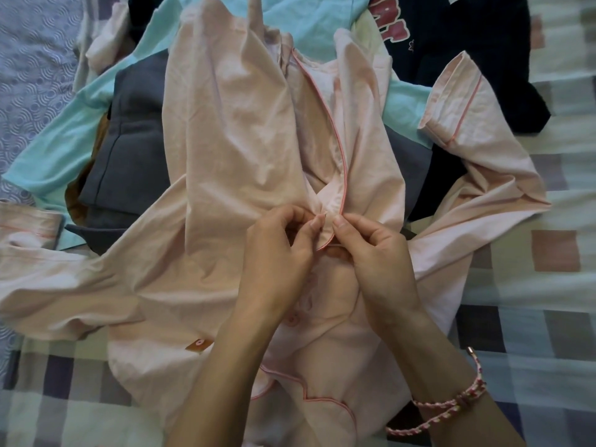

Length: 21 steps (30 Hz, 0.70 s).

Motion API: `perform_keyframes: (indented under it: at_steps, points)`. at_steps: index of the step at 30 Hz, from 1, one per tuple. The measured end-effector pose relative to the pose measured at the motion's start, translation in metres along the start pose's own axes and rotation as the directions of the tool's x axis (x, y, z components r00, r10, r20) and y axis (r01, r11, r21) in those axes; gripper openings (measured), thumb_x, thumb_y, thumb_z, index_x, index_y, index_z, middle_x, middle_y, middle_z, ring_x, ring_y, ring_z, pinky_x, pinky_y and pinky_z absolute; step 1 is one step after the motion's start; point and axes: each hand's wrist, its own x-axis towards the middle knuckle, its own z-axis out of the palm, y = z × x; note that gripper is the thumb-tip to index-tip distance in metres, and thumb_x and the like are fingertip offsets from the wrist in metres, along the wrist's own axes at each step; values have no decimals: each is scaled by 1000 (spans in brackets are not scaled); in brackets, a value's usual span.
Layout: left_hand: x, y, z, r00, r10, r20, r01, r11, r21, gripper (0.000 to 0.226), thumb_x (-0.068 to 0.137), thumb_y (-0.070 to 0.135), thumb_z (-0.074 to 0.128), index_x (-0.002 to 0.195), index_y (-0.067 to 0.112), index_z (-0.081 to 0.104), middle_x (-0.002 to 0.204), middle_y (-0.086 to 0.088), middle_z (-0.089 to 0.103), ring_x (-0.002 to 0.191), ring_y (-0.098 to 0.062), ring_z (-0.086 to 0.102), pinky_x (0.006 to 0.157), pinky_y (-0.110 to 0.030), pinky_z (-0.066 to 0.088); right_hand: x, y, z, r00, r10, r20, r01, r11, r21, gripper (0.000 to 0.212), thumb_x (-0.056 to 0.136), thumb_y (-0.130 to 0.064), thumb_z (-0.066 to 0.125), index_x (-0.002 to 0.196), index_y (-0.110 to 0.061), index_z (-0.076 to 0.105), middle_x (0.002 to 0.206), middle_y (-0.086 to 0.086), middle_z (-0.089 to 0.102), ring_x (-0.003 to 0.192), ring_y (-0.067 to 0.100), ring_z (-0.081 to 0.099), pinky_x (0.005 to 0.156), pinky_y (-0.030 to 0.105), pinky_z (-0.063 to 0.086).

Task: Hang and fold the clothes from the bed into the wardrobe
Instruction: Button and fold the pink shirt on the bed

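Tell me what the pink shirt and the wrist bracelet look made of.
Pink shirt: thin woven cloth, likely cotton, matte; fine creases, darker pink piping. Bracelet: braided pink-and-white cord, seemingly thread; plaited strands show, with a small metal-looking end.

A pale pink pyjama shirt (225, 156) with darker pink piping lies spread and wrinkled. The left hand (277, 250) and right hand (377, 253) pinch its front edge. Beyond the hands, partly under it, lie a teal garment (74, 130), a grey garment (135, 140) and a navy sweatshirt (467, 43).
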Motion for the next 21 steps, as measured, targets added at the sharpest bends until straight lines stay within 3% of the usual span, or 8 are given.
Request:
perform_keyframes:
  at_steps: [5,9,11,13,14,16,18,21]
  points:
    - [2,-3,-2,1000,4,9,-4,999,-39,15,85,11,64,72,20,67,68,10,65,60,4,56,61,-12,42,4,-1,0,984,156,87,-174,950,260,27,95,-10,45,83,-2,68,77,11,69,71,15,64,65,21,54]
    - [6,-4,-4,997,21,77,-16,998,-64,17,85,11,65,70,20,65,64,11,63,58,1,55,60,-15,44,9,0,-4,980,175,99,-195,945,262,12,81,-8,61,87,1,67,78,11,69,69,15,65,66,20,54]
    - [8,-4,-5,996,26,87,-22,999,-47,22,84,7,65,67,22,64,59,13,61,56,3,54,57,-13,43,11,1,-4,991,109,73,-120,978,169,17,76,-10,67,88,2,67,76,11,70,67,14,66,63,19,55]
    - [7,-4,-4,999,38,34,-39,999,7,21,84,6,65,68,19,66,62,14,63,58,1,57,59,-15,45,14,1,-2,1000,-2,24,3,1000,-17,2,81,-2,66,82,-1,68,68,5,70,60,10,66,58,16,53]
    - [5,-4,-2,999,36,-8,-35,999,25,17,84,8,64,71,17,69,65,13,65,61,0,59,61,-18,47,14,2,-1,997,-72,8,72,990,-123,6,83,-1,65,79,-6,68,67,3,70,60,9,66,58,18,53]
    - [-1,-3,3,997,-12,-80,13,1000,7,16,87,20,61,76,13,70,69,9,68,65,-3,62,64,-23,49,16,7,3,978,-206,9,197,918,-343,11,84,-6,65,78,-14,68,71,3,71,65,14,68,65,29,57]
    - [-6,-2,8,988,-77,-132,72,997,-38,26,86,35,62,77,12,70,68,6,68,62,-2,62,60,-19,47,15,11,5,943,-330,45,306,804,-511,7,83,-13,62,80,-13,69,73,3,71,68,16,69,68,37,57]
    - [-5,-2,13,975,-146,-166,131,987,-95,30,82,38,65,77,9,69,66,2,67,58,-2,59,57,-19,45,13,16,6,924,-381,43,349,791,-503,9,80,-19,58,79,-14,67,70,-1,70,64,9,67,64,28,57]
